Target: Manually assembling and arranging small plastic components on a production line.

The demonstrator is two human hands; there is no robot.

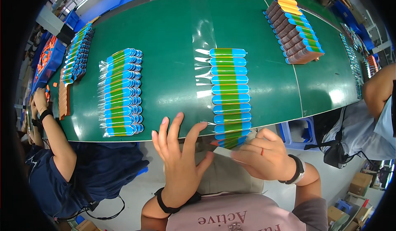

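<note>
A column of blue strips with rounded ends and green middles (231,89) lies in front of me on the green table. Its near end hangs over the front edge, tilted down. Clear glossy film (202,82) shows along its left side. My left hand (177,157) is held at the table edge, left of the column, with fingers spread and nothing in it. Closed at the column's near end, my right hand (266,154) pinches a flat white piece (225,152) just below the last strips. Its fingertips are partly hidden.
Overlapping stacks of similar strips (123,93) lie to the left, with another group (78,53) beyond. A tall stack topped with yellow pieces (295,29) stands far right. One co-worker's arm (57,136) reaches in at left; another person (375,107) sits at right. A blue stool (299,134) stands below the table.
</note>
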